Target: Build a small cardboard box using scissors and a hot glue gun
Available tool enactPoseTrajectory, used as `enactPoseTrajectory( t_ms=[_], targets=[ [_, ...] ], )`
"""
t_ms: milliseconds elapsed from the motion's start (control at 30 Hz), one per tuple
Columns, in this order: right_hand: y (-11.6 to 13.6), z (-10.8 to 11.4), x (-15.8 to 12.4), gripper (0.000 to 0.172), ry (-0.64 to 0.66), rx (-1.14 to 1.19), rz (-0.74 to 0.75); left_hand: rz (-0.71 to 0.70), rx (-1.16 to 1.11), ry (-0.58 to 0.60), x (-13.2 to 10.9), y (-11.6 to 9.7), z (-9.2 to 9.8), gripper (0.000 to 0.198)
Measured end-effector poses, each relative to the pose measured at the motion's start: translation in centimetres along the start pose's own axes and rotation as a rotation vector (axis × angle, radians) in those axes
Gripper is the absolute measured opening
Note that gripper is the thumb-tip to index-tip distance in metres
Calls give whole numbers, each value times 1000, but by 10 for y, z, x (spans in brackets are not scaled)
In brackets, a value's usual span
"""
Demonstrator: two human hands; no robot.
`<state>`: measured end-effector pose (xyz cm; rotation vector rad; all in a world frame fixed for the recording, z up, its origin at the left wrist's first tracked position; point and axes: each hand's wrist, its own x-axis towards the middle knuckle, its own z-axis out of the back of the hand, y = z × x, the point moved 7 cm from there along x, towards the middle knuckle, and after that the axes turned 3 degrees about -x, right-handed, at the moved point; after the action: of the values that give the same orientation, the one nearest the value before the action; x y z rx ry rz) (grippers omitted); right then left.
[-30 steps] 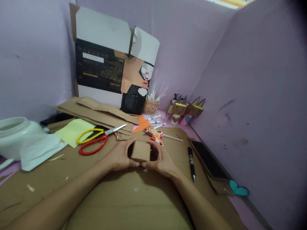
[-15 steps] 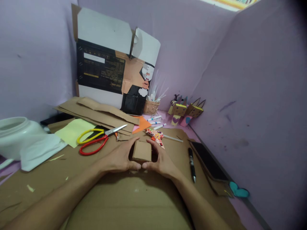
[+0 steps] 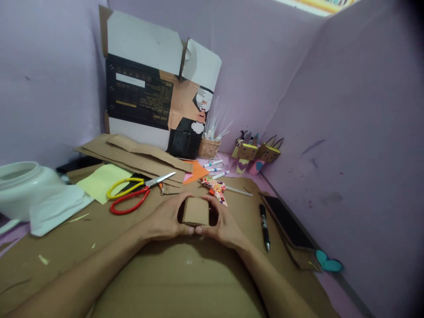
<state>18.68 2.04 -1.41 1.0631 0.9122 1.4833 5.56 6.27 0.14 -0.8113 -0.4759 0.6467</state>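
One broad sheet of brown cardboard [image 3: 185, 278] is found nearest, spread over the work surface. On it, at the middle of the view, a small cardboard box [image 3: 196, 210] is held between the left hand [image 3: 165, 219] and the right hand [image 3: 228, 225]. Both hands are curved round it, the thumbs brought almost tip to tip at its near edge and the fingers bent along its two sides. Gaps are seen between palms and box; how firmly the far fingertips are pressed cannot be told, as they are partly hidden.

To the right, a black pen [image 3: 264, 227] is noted, laid just beside a dark phone-like slab [image 3: 291, 221]. To the left, a white pot [image 3: 39, 190] is recorded at the edge, and scissors [image 3: 145, 191] with one yellow and one red handle are laid partly over yellow paper [image 3: 94, 181]. Beyond the hands, a floral-patterned object [image 3: 215, 187] is placed, with markers [image 3: 221, 175] and orange paper [image 3: 196, 171] behind it.

Farther back, cardboard strips [image 3: 145, 159] are stacked, a basket [image 3: 209, 149] is filled with straws, and a printed carton [image 3: 139, 95] is stood upright against the wall.
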Motion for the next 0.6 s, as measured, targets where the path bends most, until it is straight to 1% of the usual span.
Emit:
enactPoseTrajectory(
  t_ms=[100, 233, 333, 433, 500, 567, 600],
  targets=[
    [-3, 1, 1, 74, 32, 29, -25, 14, -56, 17, 0, 2, 1, 75],
    [-7, 1, 4, 72, 37, 36, -17, 56, -96, -1, 1, 7, 3, 67],
    [-8, 0, 3, 73, 30, 36, -22, 71, -82, 3, 1, 8, 3, 67],
    [-7, -2, 2, 79, 45, 32, -21, 66, -53, -20, 1, 6, 5, 68],
    [-4, 1, 3, 91, 56, 71, 15, 83, -159, -30, 1, 6, 7, 70],
    [3, 11, 4, 100, 13, 188, 74, 129, -417, -74, 1, 10, 12, 72],
    [5, 19, 5, 99, -36, 280, 99, 164, -585, -104, 0, 12, 14, 70]
  ],
)
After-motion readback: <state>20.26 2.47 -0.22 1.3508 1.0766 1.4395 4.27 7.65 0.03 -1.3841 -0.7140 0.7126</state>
